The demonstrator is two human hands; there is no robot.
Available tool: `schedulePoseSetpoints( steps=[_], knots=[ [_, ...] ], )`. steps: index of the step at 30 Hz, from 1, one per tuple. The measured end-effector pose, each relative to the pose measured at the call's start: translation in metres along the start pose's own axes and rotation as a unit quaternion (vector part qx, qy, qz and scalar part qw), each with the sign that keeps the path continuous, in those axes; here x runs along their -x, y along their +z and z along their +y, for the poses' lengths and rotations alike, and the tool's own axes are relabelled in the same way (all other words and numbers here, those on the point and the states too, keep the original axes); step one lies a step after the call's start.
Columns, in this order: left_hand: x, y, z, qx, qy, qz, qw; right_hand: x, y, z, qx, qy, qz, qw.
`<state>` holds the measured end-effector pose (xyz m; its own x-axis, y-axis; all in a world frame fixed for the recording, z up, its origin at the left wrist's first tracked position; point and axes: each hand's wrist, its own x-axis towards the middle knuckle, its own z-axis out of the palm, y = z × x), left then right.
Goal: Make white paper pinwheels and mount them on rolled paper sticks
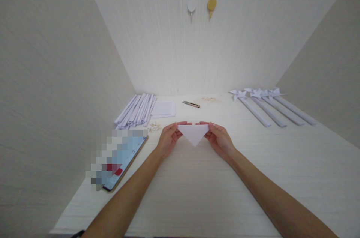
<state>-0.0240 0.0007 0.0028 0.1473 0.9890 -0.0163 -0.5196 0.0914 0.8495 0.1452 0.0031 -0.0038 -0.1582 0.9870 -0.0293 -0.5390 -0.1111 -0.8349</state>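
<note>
Paper is what I have hold of: a white paper triangle (194, 134), its long edge level at the top and its point aimed back toward me at six o'clock. My left hand (168, 138) pinches the corner at nine o'clock and my right hand (220, 139) pinches the one at three o'clock. Both sets of fingers are closed tight on the sheet with no gap showing, and the tips of the two hands nearly meet along the top edge. The triangle sits at or just above the pale table (197, 193), near its middle. I cannot tell whether the point touches the surface.

At eleven o'clock from my hands lies a bundle of folded paper strips (136, 110), fanned side by side. Just beside it, toward twelve, is a flat stack of white sheets (164, 109). A little heap of white bits (154, 126) rests at ten o'clock, near my left hand. Farther back at twelve o'clock a small cutter (191, 104) lies flat, with a few pale scraps (209, 99) just beyond it. At two o'clock a row of paper pinwheels (254, 93) on rolled stems lies flat, heads toward the wall. At eight o'clock a tablet (123, 163) lies screen up, its picture blurred out. High on the wall at twelve o'clock hang a white hook (192, 5) and a yellow hook (212, 4), side by side.
</note>
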Motion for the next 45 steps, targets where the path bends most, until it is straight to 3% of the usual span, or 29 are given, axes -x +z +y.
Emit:
schedulePoseSetpoints(
  steps=[11, 23, 34, 45],
  knots=[
    [-0.0017, 0.0009, -0.0026, 0.013, -0.019, 0.028, 0.999, -0.0017, -0.0005, -0.0002, 0.001, 0.010, 0.004, 1.000],
    [-0.0012, 0.0008, -0.0024, 0.031, -0.038, 0.021, 0.999, -0.0007, -0.0001, -0.0004, -0.023, 0.026, -0.007, 0.999],
    [0.0034, 0.0011, -0.0004, 0.070, -0.077, -0.033, 0.994, 0.0029, -0.0003, -0.0004, -0.041, 0.048, -0.058, 0.996],
    [0.0056, 0.0057, -0.0015, 0.069, -0.101, -0.051, 0.991, 0.0068, 0.0047, -0.0009, -0.054, 0.065, -0.086, 0.993]
  ],
)
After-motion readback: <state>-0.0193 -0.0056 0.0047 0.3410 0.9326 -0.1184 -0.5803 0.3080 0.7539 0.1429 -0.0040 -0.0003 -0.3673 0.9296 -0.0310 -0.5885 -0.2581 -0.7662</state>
